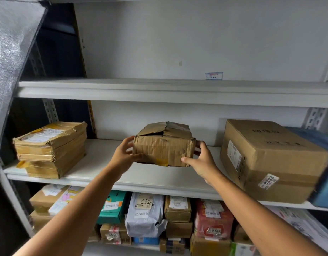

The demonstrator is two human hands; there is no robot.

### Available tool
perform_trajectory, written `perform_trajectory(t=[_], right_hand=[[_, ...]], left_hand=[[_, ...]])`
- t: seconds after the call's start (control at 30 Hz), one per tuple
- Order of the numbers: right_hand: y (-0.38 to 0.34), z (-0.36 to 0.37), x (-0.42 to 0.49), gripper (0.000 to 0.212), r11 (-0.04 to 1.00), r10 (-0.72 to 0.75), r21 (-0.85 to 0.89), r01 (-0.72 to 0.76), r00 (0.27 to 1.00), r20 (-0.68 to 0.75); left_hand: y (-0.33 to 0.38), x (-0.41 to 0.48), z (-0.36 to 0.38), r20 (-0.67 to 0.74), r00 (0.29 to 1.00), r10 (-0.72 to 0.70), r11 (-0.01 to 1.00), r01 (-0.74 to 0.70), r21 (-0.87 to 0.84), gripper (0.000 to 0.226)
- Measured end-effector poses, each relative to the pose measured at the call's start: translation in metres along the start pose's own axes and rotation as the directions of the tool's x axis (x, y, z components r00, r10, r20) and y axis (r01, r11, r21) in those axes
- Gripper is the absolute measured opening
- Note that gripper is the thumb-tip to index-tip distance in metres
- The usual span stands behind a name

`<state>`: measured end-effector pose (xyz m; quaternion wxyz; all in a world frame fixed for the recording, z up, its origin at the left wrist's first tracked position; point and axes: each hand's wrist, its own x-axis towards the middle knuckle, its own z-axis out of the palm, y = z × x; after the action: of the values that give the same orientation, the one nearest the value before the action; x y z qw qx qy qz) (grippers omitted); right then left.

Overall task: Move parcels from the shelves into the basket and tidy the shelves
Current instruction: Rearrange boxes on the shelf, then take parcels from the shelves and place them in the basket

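Crumpled matt cardboard parcel (163, 145); smooth painted metal shelf (122, 174); glossy tape-wrapped boxes (50, 148).

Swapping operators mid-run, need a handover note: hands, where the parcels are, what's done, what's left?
Left hand and right hand: each grips one end of the crumpled box at the middle shelf; can't tell if it is lifted clear.
Same shelf: two stacked taped parcels at left, large carton at right, blue parcel at far right.
Lower-shelf parcels: packed tight.
Done: nothing confirmable; basket not in view.
Left: take the crumpled box to the basket, then the others, then tidy the shelves.
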<state>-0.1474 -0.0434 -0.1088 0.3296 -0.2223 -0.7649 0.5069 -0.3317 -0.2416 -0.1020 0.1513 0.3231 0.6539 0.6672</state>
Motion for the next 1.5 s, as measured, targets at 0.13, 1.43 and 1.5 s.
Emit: perform_trajectory(t=[0.13, 1.43, 1.5], right_hand=[[0.026, -0.022, -0.002, 0.058, 0.996, 0.091, -0.024, -0.091, 0.996, -0.013], [0.032, -0.005, -0.021, 0.057, 0.784, 0.221, -0.608, 0.126, 0.858, 0.463], [0.025, 0.021, -0.016, 0.055, 0.775, 0.186, -0.601, 0.194, 0.839, 0.511]], left_hand=[[-0.021, 0.0, 0.031, 0.044, 0.999, -0.003, 1.0, 0.003, -0.005, 0.067], [-0.045, -0.067, -0.004, -0.024, 0.989, -0.149, 0.435, 0.087, 0.896, 0.043], [-0.04, -0.074, -0.028, -0.088, 0.984, -0.155, 0.422, 0.147, 0.894, 0.042]])
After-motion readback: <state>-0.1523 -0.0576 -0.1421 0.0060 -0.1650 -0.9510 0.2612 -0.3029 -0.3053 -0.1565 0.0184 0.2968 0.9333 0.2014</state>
